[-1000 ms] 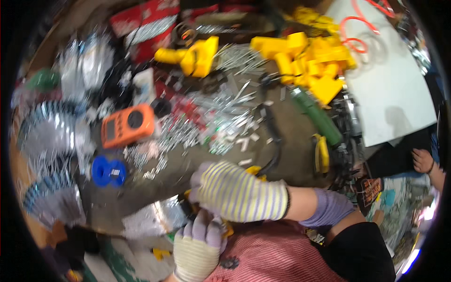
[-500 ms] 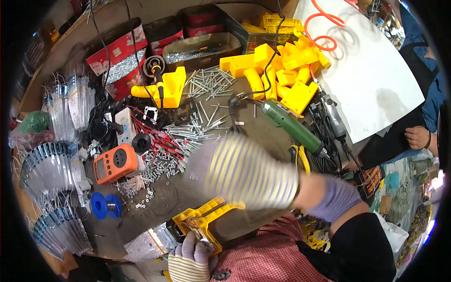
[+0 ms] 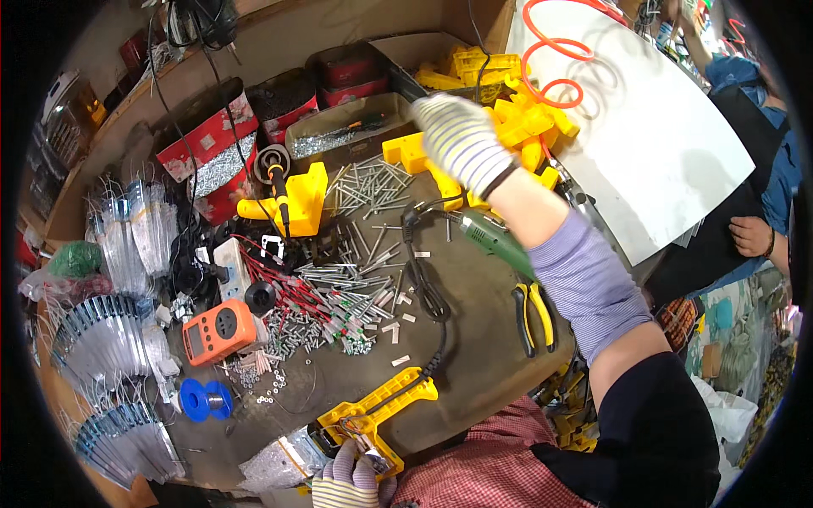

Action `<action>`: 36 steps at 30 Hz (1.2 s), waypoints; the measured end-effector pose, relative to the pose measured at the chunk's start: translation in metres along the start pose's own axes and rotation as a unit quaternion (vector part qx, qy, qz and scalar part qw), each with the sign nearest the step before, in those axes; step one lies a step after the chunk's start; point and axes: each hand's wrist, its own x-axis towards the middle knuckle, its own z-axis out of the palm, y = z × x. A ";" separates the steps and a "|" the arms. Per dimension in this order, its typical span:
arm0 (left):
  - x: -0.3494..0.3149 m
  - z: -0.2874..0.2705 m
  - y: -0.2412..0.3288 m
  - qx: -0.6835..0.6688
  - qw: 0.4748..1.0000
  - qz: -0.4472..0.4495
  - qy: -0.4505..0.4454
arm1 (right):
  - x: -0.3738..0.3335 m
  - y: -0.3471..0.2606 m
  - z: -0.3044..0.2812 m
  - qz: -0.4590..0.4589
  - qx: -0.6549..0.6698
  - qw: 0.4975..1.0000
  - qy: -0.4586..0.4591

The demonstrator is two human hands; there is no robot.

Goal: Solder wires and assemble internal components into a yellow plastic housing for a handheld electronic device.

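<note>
We see the yellow shell (image 3: 408,395) lying at the near edge of the worktop (image 3: 491,356), open side up, probably so that the wires inside can be reached. Our left hand (image 3: 345,484) is partly curled round its wide end, gloved fingertips on the shell and among its inner parts, thumb out of clear sight; we judge that this light hold is there to keep it from sliding. A clear plastic bag (image 3: 275,464) lies against that same end. The black cord (image 3: 432,305) leaves by the narrow end and runs toward the far edge, its slack looped on the worktop, perhaps so that it does not tug. Our right hand (image 3: 461,140) is stretched out over the yellow housings (image 3: 525,127), heaped toward the far right corner; its fingers are hidden beneath it, so we cannot tell how far they are closed or whether they hold anything. Long screws (image 3: 368,186) lie loose mid-worktop, likely for easy picking, while boxes (image 3: 207,144) line the far edge. The green power driver (image 3: 495,244) and pliers (image 3: 542,317) rest toward the right edge, seemingly within the right arm's reach, and fanned strips (image 3: 102,339) lie along the left edge, apparently spread for picking singly.
</note>
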 end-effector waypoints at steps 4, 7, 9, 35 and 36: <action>0.004 -0.001 -0.004 0.004 1.000 0.019 -0.003 | -0.026 0.068 -0.026 0.061 -0.187 0.970 -0.143; 0.003 0.001 -0.006 0.030 0.999 0.027 -0.002 | -0.054 0.122 0.001 -0.032 -0.271 0.959 -0.072; 0.001 0.002 -0.008 0.037 0.999 0.024 0.001 | -0.062 0.131 0.001 -0.026 -0.227 0.972 -0.061; 0.001 -0.011 -0.005 0.050 0.996 -0.014 -0.074 | 0.163 0.101 0.065 -0.048 -0.045 0.971 -0.229; 0.005 -0.014 0.001 0.026 0.995 -0.051 -0.085 | 0.170 0.098 0.085 -0.052 -0.031 0.972 -0.226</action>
